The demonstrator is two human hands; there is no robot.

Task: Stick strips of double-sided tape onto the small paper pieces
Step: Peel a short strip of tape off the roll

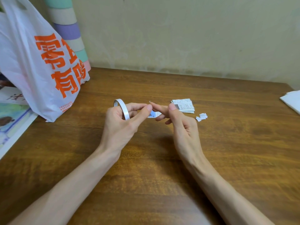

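Left hand (120,120): fingers curl through the one tape roll (122,109) and hold it upright above the table, with thumb and forefinger tips brought together.
Right hand (178,120): it has hold of nothing; the forefinger is stretched toward the left thumb, the thumb is raised apart from it, and the other fingers are loosely bent.
Tape sliver (150,102): one tiny bit sits where the two hands' fingertips meet; I cannot tell which finger it sticks to.
Paper piece (153,114): one lies flat on the table (146,168) under the fingers, partly hidden.
Paper stack (185,106): one small printed pile lies at 2 o'clock from the right hand.
Scraps (201,117): one white clump lies at 5 o'clock from the stack; the scraps are too small to count.
Plastic bag (37,65): one, white with orange print, stands at 10 o'clock.
Striped tube (68,30): one stands behind the bag.
White sheets (292,99): these lie at 3 o'clock, at the table's edge.
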